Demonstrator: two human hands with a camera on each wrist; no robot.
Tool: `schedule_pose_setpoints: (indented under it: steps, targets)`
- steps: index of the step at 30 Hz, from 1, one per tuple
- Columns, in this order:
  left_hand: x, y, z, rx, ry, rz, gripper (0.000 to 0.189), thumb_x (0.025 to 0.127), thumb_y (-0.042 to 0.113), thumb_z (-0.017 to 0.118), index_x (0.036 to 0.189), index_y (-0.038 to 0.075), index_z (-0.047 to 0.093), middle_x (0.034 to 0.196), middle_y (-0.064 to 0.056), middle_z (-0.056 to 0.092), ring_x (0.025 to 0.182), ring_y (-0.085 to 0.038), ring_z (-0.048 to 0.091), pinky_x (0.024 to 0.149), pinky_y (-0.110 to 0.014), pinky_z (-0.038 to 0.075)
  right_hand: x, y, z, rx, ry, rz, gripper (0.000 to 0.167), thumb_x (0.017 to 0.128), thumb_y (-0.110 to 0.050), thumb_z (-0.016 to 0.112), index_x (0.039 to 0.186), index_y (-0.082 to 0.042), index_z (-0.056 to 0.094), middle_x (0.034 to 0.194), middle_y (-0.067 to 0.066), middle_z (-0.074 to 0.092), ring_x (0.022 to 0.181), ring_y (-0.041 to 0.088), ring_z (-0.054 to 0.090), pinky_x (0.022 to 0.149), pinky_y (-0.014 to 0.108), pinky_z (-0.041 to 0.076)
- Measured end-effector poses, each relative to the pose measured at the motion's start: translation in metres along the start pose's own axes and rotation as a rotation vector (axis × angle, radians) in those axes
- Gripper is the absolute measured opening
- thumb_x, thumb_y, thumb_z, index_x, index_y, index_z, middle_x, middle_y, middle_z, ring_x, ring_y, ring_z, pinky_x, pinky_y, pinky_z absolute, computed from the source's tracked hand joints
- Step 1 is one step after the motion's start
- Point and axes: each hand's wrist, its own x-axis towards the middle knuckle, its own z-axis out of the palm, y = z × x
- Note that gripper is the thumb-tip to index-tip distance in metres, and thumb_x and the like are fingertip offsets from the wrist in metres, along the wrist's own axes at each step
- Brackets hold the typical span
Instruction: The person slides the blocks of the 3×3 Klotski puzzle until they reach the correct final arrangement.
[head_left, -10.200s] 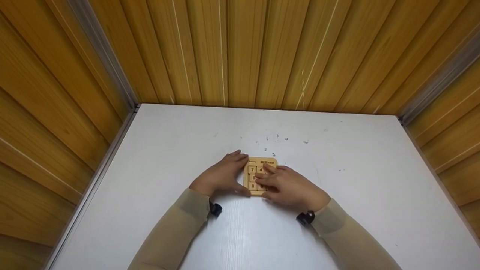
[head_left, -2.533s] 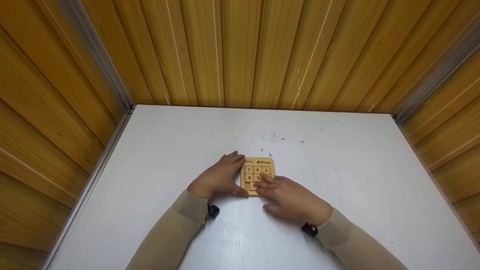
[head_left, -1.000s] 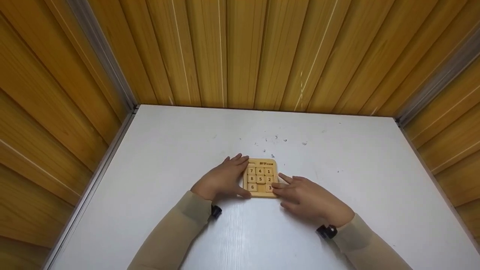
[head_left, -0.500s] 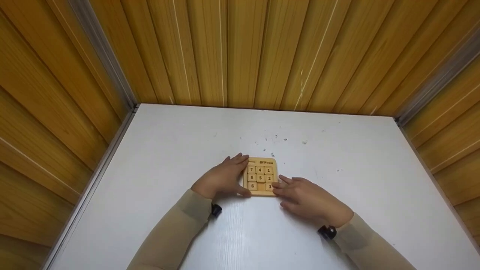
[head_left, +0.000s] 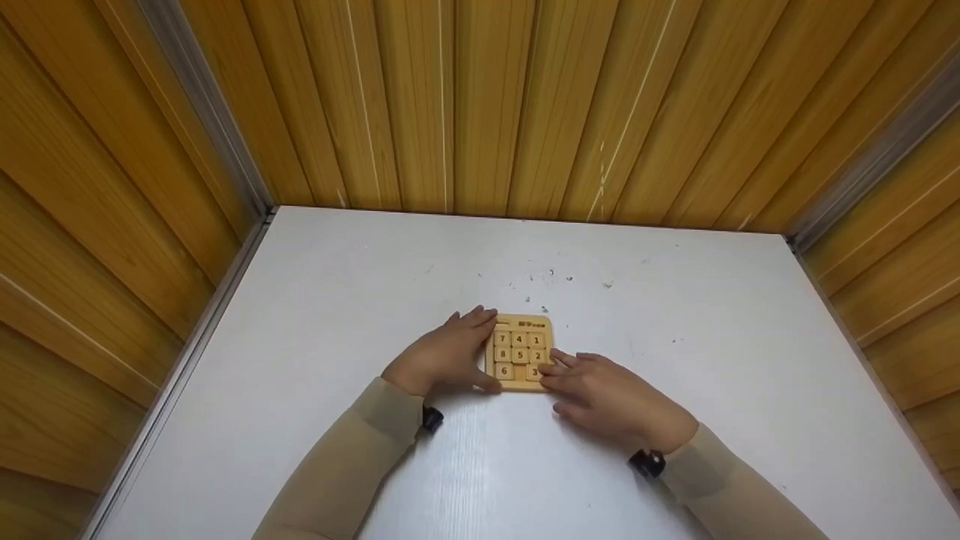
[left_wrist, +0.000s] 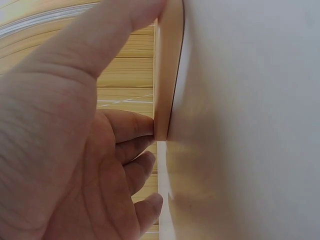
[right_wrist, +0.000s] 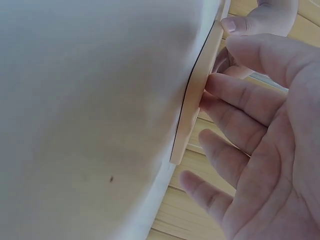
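Left hand [head_left: 441, 354] pinches puzzle board [head_left: 517, 387] by its left corners; right hand [head_left: 611, 397], fingers spread, touches tile 3 [head_left: 533, 372], puzzle board's lower right; likely a slide, wanting light leftward push

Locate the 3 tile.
In the head view, the 3 tile sits at the lower right of the puzzle, below the 2 tile, with the right hand at its right edge.

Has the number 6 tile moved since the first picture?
Yes: the 6 tile has shifted left against the puzzle frame, from bottom middle to bottom left.
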Motion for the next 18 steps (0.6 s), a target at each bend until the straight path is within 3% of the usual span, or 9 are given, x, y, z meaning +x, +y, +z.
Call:
schedule_pose_setpoints:
  steps: [3,10,18]
  targets:
    - [0.0004,-0.0007,0.0004,-0.01,-0.004,0.0,0.125,0.086,0.056,0.097,0.181,0.016,0.027,0.192,0.004,0.019,0.179,-0.034,0.016,0.146,-0.054,0.021,0.0016,-0.0017,0.0015,0.0,0.005,-0.002,0.049,0.111,-0.035,0.069,0.156,-0.016,0.07,0.17,0.0,0.06,0.167,0.031,0.048,0.136,0.06,0.041]
    - [0.0008,-0.0006,-0.0004,-0.022,-0.018,0.004,0.124,0.087,0.054,0.097,0.181,0.015,0.027,0.192,0.004,0.019,0.18,-0.024,0.013,0.147,-0.05,0.016,0.0048,-0.0058,0.0015,0.022,-0.001,0.011,0.05,0.11,-0.034,0.069,0.157,-0.016,0.069,0.172,-0.002,0.058,0.168,0.031,0.046,0.137,0.06,0.039]
    - [-0.0003,0.0001,-0.0012,-0.027,-0.016,-0.003,0.124,0.087,0.055,0.097,0.182,0.016,0.026,0.192,0.004,0.019,0.18,-0.027,0.013,0.147,-0.051,0.016,0.0077,-0.0098,0.0003,0.002,0.009,-0.003,0.05,0.11,-0.035,0.07,0.156,-0.016,0.069,0.171,-0.001,0.059,0.168,0.032,0.047,0.137,0.06,0.04]
